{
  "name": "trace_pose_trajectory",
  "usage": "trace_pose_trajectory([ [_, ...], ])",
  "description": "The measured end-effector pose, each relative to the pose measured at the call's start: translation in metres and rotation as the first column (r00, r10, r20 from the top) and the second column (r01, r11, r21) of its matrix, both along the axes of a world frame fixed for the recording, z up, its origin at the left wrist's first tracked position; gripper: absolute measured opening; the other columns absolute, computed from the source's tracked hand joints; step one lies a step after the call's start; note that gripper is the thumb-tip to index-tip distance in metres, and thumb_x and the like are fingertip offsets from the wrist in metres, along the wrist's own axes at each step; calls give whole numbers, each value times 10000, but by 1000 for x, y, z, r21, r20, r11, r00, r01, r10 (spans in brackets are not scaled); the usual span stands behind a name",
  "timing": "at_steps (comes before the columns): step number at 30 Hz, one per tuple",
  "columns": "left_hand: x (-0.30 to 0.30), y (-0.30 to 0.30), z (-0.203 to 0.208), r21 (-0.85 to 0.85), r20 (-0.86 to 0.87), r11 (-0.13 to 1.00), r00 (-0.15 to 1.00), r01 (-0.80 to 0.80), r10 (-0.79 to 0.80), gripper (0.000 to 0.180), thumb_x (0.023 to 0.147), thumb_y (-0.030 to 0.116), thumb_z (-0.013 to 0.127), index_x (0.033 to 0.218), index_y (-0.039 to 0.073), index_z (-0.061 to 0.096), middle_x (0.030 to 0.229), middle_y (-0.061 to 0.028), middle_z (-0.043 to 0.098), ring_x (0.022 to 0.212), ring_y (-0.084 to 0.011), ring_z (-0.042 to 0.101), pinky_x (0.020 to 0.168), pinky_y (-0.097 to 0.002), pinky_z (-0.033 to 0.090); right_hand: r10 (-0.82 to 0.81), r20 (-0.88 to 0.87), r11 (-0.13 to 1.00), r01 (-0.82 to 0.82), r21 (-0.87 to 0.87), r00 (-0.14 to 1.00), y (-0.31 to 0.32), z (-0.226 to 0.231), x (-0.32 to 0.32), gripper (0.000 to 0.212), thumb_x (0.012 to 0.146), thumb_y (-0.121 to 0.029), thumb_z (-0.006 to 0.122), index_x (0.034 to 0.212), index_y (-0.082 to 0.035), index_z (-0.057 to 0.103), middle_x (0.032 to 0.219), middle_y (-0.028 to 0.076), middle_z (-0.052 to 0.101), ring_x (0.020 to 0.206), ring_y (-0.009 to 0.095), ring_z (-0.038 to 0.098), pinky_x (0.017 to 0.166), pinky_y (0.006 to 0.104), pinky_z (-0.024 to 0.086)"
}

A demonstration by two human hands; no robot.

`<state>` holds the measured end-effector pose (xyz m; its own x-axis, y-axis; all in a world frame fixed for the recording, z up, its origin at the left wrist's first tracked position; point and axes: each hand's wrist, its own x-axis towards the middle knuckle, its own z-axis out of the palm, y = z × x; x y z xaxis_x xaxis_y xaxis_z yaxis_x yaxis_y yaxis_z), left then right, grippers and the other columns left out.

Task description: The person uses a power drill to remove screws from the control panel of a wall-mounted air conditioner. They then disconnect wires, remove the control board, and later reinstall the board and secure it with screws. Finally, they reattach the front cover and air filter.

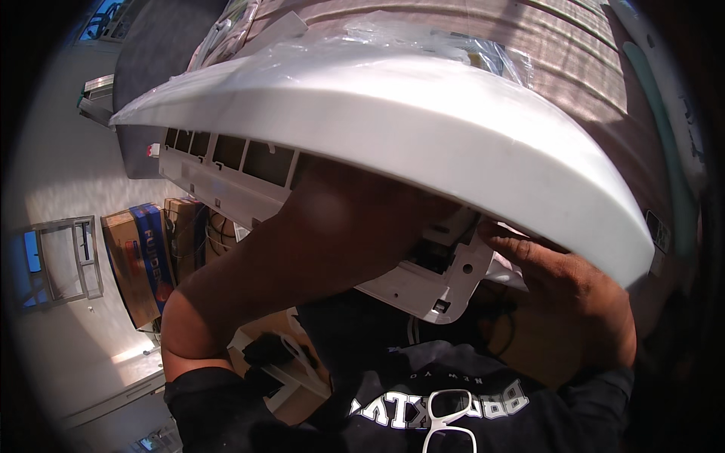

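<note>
A white wall-type air conditioner indoor unit lies in front of me, its curved cover raised off the body. Filter openings show under the cover at the left. My left forearm crosses the body, and my left hand reaches into the shadow beneath the cover, where its fingers are hidden. At the right end, my right hand is closed at the cover's lower edge, fingertips beside the body's corner. A dark recess with parts in it lies between the two hands.
Clear plastic film lies along the cover's far side, over pleated brownish cloth. Cardboard boxes with a blue band stand at the left, near a window frame. White-framed glasses hang on my dark shirt.
</note>
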<state>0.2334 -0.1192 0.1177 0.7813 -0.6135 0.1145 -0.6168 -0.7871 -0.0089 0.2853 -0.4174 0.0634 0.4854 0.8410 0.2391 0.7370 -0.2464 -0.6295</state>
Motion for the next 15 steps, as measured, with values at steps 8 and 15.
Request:
trace_pose_trajectory([
  [8,-6,10,-22,-65,16,998,1000,-4,5,277,900,254,823,1102,79,749,1013,-45,749,1074,-226,703,732,-355,673,-73,-94,997,76,29,993,9,-1,-2,306,916,27,815,1199,-85,839,1322,107,805,1259,335,773,1055,437,648],
  [15,-10,22,-34,-96,174,993,984,62,-45,182,891,216,832,997,72,797,913,-59,790,997,-240,770,772,-374,671,22,176,986,8,-166,984,35,34,25,246,887,18,813,1128,-31,822,1160,124,817,1038,308,804,881,409,655],
])
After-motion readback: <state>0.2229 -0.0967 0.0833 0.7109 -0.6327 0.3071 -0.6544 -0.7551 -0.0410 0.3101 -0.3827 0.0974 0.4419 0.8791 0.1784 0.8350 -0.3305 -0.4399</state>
